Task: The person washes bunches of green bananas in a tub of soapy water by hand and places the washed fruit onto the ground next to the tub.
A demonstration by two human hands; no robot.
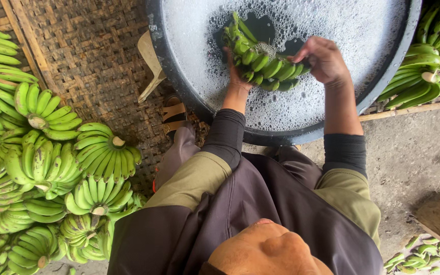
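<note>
Both hands are in the big dark tub [179, 76] of soapy water, working on one bunch of green bananas [260, 63] sitting right in the foam near the middle of the tub. The left hand [236, 71] has its fingers wrapped under the bunch's near-left edge, so it's gripping it, though the fingertips are hidden behind the fruit. The right hand [323, 58] is curled over the other end of the bunch, fingers closed onto the bananas there. Left of the tub there's a woven mat [87, 56] on the floor, and a big pile of green banana bunches [47, 168] lies on it. More bunches [429, 61] are stacked just right of the tub, and a few small loose bananas [418, 254] lie on the concrete well below that.
</note>
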